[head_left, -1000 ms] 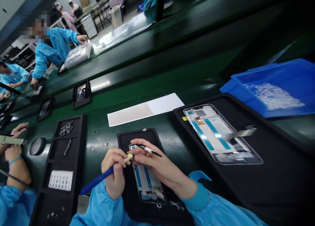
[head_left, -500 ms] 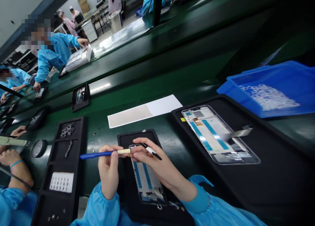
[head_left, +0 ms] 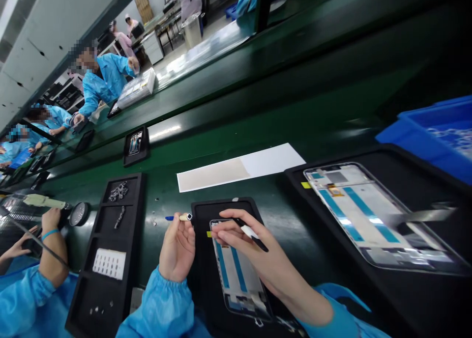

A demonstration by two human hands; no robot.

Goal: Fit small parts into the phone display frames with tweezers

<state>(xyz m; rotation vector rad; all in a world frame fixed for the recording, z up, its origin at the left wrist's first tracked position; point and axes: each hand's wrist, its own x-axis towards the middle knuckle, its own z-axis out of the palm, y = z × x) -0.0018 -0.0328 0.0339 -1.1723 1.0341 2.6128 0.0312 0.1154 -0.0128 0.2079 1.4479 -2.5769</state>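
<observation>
My left hand [head_left: 177, 252] pinches a blue pen-like tool [head_left: 184, 217] with a cream end. A tiny dark-and-white square piece [head_left: 189, 216] shows at its tip. Slim black-and-white tweezers [head_left: 251, 233] rest in the grip of my right hand [head_left: 260, 247]; their points are hidden behind the fingers. That hand hovers over the upper part of a phone frame [head_left: 236, 271] with two blue strips, which lies in a black tray [head_left: 201, 209]. A gap separates the pen-like tool's tip from my right fingers.
A compartment tray [head_left: 99, 230] with small parts stands left, beside a co-worker's hand [head_left: 51, 220]. Beyond the black tray lies a white-and-beige sheet [head_left: 239, 167]. At right are a larger phone frame [head_left: 354, 205] on a black board and a blue bin [head_left: 424, 131].
My hands have drawn apart; the pen-like tool's tip has left my right fingers and now points toward the camera. The view has shifted, moving the surroundings rightward.
</observation>
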